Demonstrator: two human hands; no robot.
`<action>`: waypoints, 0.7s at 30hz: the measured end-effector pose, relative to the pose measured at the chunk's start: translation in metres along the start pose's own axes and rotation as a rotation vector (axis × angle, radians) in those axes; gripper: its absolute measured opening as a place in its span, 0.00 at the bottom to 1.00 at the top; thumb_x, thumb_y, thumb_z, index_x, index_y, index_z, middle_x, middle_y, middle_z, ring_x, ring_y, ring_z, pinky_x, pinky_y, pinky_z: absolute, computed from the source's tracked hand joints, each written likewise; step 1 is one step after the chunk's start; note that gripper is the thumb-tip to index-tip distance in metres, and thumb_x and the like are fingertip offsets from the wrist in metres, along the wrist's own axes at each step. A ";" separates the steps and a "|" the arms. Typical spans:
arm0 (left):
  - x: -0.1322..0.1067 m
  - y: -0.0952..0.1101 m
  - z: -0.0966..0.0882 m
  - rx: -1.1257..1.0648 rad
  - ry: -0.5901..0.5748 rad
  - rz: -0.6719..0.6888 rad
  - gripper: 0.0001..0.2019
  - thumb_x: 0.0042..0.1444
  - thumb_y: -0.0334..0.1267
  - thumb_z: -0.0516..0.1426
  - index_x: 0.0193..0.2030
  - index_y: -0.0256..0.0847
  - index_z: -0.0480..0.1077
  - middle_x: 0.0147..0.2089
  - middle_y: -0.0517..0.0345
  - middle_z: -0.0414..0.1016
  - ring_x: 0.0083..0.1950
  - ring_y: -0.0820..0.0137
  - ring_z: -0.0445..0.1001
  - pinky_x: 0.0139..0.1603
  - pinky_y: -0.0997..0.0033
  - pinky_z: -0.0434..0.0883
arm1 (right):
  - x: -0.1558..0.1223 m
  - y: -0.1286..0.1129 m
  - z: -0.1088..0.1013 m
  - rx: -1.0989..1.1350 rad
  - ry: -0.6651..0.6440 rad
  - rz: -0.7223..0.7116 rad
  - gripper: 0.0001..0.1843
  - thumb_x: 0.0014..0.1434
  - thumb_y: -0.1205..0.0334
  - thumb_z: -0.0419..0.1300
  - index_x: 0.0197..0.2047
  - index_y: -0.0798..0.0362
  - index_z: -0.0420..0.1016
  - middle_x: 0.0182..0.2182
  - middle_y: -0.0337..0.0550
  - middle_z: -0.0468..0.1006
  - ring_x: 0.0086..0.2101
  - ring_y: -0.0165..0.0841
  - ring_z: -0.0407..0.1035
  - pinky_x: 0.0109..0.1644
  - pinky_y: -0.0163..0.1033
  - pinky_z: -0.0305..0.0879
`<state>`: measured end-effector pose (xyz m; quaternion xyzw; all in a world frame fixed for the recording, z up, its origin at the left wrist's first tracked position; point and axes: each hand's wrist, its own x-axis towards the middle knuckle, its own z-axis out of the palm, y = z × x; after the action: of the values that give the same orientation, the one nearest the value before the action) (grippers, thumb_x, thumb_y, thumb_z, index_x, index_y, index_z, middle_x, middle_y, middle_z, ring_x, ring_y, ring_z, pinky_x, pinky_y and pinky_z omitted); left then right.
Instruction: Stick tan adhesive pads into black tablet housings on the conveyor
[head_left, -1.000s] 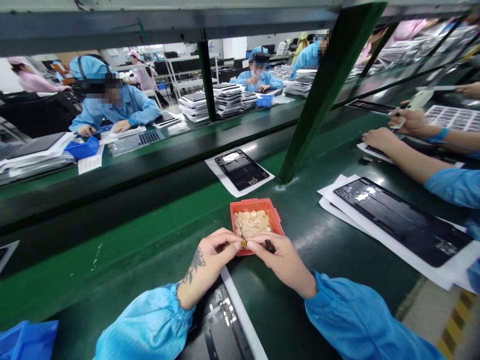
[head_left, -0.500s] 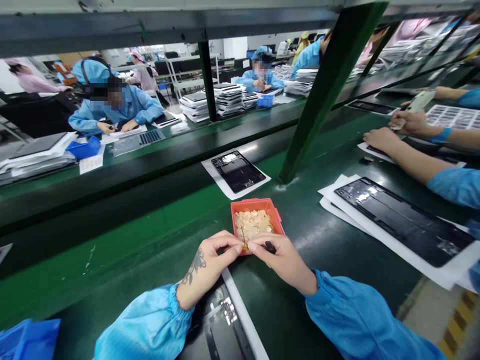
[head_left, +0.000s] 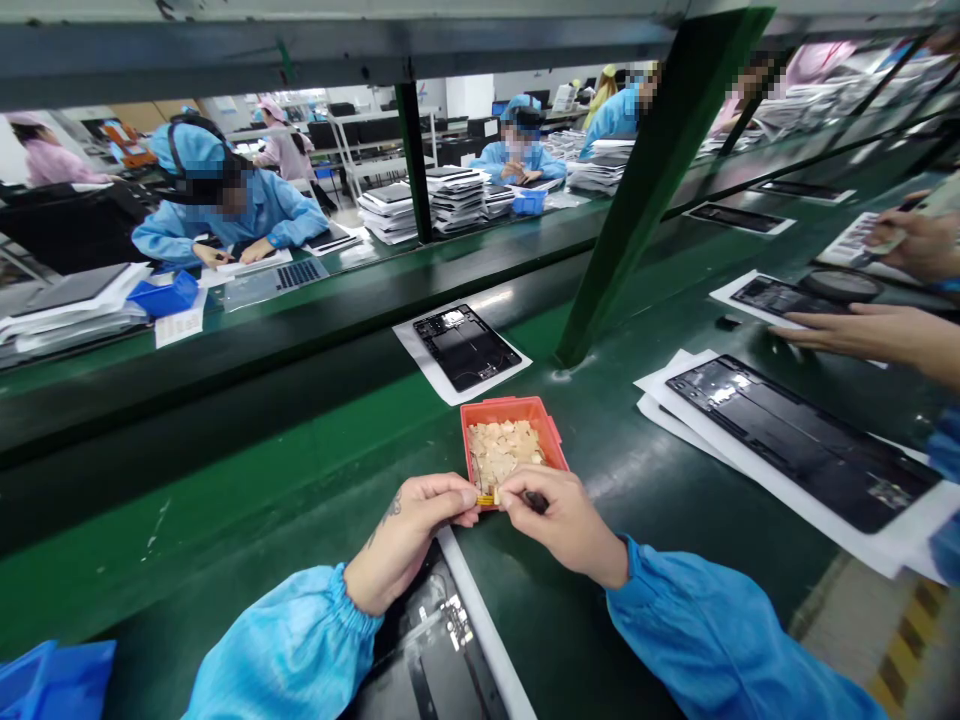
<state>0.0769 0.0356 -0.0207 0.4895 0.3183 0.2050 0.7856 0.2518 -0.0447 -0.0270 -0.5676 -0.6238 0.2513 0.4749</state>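
Left hand [head_left: 427, 510]: fingers pinching yellow-taped part [head_left: 486, 500] at near rim of red tray [head_left: 504, 411]. Right hand [head_left: 559, 515]: fingers narrow beside part's other end, curled round black tool [head_left: 535, 502]. Likely risk: slack pinch dropping part among tan pieces [head_left: 510, 443].

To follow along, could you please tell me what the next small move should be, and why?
Perhaps the right hand should pull gently from the yellow piece: the left hand pinches one end, right fingertips are at the other, and pale scraps lie in the red bin beyond.
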 end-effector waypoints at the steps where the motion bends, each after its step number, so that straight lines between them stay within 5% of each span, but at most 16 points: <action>1: 0.000 -0.001 -0.001 -0.018 0.006 -0.007 0.08 0.52 0.36 0.61 0.32 0.31 0.75 0.29 0.54 0.72 0.32 0.73 0.68 0.38 0.76 0.63 | 0.000 0.000 0.000 -0.003 0.003 0.002 0.08 0.55 0.70 0.54 0.26 0.54 0.70 0.23 0.37 0.71 0.23 0.27 0.61 0.27 0.33 0.57; 9: -0.003 0.000 -0.006 -0.026 0.046 -0.034 0.08 0.53 0.37 0.60 0.31 0.32 0.74 0.29 0.54 0.72 0.32 0.75 0.67 0.36 0.78 0.63 | 0.001 0.003 -0.003 -0.061 0.008 0.005 0.09 0.56 0.68 0.53 0.25 0.54 0.69 0.22 0.37 0.69 0.22 0.27 0.60 0.26 0.33 0.56; 21: -0.036 -0.006 -0.033 -0.086 0.134 -0.180 0.13 0.50 0.44 0.65 0.39 0.39 0.73 0.38 0.58 0.74 0.39 0.71 0.71 0.44 0.77 0.69 | -0.001 0.012 -0.010 -0.382 0.240 -0.003 0.07 0.53 0.72 0.53 0.27 0.52 0.67 0.25 0.37 0.68 0.26 0.30 0.64 0.32 0.34 0.59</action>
<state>0.0283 0.0313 -0.0254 0.4099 0.4035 0.1793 0.7981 0.2658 -0.0450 -0.0336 -0.6721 -0.5999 0.0587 0.4301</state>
